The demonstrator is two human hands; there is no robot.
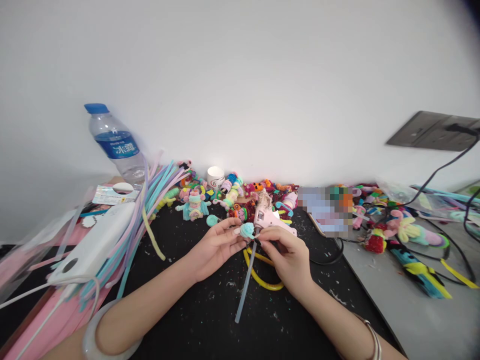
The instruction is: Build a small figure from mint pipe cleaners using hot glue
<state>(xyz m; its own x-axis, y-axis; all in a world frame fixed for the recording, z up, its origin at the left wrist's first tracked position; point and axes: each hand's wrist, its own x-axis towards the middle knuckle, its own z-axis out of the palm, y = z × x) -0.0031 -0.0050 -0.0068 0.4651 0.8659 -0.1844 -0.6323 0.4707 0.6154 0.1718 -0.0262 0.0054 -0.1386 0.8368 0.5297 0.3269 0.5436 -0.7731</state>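
Between the fingers of my left hand (219, 246) is a small turquoise coil of fuzzy pipe cleaner (247, 230). My right hand (288, 252) pinches close against its right side, at what looks like the loose end of the coil. Just behind my fingers lies a pink hot glue gun (275, 220), and a translucent glue stick (245, 287) sticks out from it toward me, passing below my hands. Under the stick, a yellow loop (268, 286) rests on the black mat. Another turquoise coil (213, 220) lies beyond my left hand.
Several pipe-cleaner figures (194, 205) line the wall. At left are a bundle of pastel pipe cleaners (150, 200), a white power bank (95, 245) with a cable, and a water bottle (114, 142). A phone (326, 212), dark cords and more figures (420, 267) occupy the right.
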